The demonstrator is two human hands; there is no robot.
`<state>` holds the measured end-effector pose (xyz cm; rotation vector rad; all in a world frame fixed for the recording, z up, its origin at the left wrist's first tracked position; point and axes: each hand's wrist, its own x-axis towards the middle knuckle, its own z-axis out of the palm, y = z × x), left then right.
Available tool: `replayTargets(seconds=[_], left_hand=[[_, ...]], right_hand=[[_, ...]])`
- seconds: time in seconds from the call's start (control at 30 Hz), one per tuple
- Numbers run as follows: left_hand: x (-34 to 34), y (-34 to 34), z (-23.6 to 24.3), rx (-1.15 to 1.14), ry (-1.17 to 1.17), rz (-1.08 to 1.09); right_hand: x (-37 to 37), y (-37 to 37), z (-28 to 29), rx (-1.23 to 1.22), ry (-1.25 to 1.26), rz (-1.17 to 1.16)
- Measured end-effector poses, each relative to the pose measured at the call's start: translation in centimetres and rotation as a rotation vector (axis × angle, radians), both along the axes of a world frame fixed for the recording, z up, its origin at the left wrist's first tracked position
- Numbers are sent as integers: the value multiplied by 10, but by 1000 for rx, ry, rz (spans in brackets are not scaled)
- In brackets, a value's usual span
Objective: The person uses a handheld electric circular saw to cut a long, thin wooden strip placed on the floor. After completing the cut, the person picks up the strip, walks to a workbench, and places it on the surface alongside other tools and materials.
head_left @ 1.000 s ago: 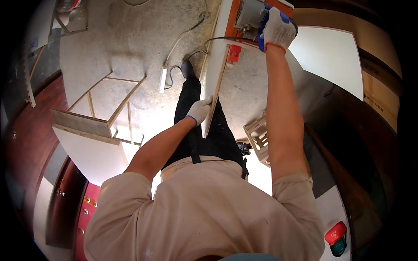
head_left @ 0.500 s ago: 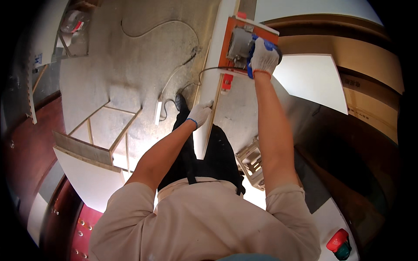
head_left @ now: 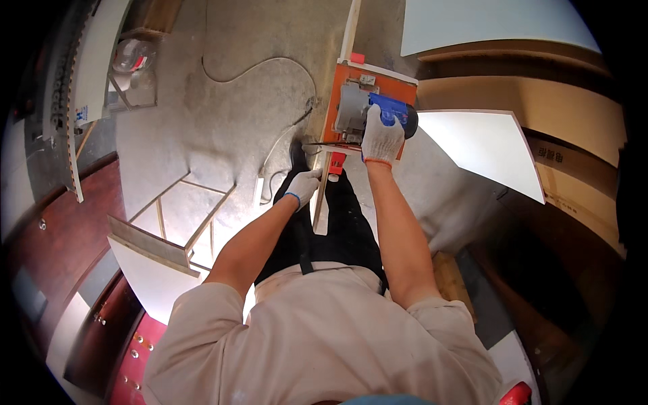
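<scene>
Drawn nearer to the body since a second ago, the power tool (head_left: 393, 109) and the gloved right hand (head_left: 383, 135) on it have come back along the board (head_left: 322, 202). At far left, below, is a red panel (head_left: 138, 354) with round knobs; next comes a white panel (head_left: 152, 283) beside a frame (head_left: 198, 233) of thin bars. Further right, a white strip (head_left: 259, 190) lies on the floor (head_left: 155, 148) with a pale cord (head_left: 280, 142) running up from it. Then comes the left hand (head_left: 306, 188), gloved and partly curled, its fingertips against the board; whether it grips, I cannot tell. Between the person's legs, the narrow board points away from the body. Beyond the left hand, the tool's orange base plate (head_left: 388, 84) sits over the board, a red block (head_left: 337, 164) at its near edge. Right of that, the right hand is wrapped around the tool's blue grip. Rightmost are another white panel (head_left: 482, 152) and brown cardboard (head_left: 499, 94).
</scene>
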<state>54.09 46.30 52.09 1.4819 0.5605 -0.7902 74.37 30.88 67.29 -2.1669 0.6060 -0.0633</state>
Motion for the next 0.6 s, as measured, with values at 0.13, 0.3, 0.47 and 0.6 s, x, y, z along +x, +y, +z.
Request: replayTargets(seconds=[0.13, 0.3, 0.47, 0.6], left_hand=[[2, -2, -4, -94, -36, -22], [18, -8, 3, -145, 85, 4], [3, -6, -12, -163, 89, -5], [13, -6, -5, -133, 117, -23]], right_hand=[[-2, -4, 10, -10, 73, -16], [-2, -12, 4, 48, 40, -28], [0, -7, 6, 37, 33, 4], [15, 0, 7, -8, -26, -9]])
